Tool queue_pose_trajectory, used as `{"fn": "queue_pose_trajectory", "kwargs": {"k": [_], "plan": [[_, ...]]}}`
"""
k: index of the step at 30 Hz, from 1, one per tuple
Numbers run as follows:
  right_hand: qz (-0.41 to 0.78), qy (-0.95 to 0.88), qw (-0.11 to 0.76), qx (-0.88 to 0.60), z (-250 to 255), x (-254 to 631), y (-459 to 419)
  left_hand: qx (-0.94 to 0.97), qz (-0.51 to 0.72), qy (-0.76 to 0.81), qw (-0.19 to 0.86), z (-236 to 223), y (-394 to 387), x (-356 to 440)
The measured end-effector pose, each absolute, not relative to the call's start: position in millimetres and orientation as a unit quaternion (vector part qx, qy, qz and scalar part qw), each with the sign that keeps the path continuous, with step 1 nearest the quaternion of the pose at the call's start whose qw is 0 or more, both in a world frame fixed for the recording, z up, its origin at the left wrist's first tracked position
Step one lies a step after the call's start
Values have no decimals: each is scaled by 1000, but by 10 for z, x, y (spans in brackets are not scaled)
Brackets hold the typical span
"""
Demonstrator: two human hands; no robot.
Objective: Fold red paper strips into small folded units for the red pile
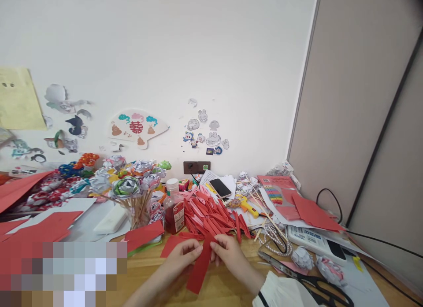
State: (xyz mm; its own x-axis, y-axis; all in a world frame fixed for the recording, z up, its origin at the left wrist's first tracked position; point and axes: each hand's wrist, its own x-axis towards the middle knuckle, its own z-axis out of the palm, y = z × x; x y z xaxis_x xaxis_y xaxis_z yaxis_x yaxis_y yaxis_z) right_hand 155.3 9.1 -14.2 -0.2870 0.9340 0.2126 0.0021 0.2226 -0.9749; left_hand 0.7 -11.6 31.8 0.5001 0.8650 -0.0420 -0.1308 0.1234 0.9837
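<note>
Between my two hands is a red paper strip, slanting down over the wooden table. My left hand pinches its left edge between thumb and fingers. On the opposite edge, near the upper end, my right hand grips the strip, fingers curled behind it. Just beyond my hands lies a heap of folded red paper pieces, some of them pink. A sheet of red paper rests beside my left hand.
Scissors lie at the right near crumpled paper balls. A bottle of dark liquid stands left of the heap, by a holder of paper flowers on sticks. A phone and a yellow glue gun lie behind.
</note>
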Motion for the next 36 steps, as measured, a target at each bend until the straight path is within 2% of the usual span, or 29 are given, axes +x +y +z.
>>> {"fn": "queue_pose_trajectory", "kwargs": {"k": [6, 18, 25, 36], "plan": [[533, -617, 473, -334, -101, 1534, 67, 557, 392, 300, 668, 351, -164, 31], [556, -575, 486, -352, -71, 1547, 41, 645, 381, 361, 555, 243, -5, -49], [560, -570, 490, -350, -73, 1553, 52, 660, 397, 349, 534, 131, 82, -82], [573, -555, 494, -346, -71, 1566, 41, 682, 434, 405, 427, 168, 89, -108]]}}
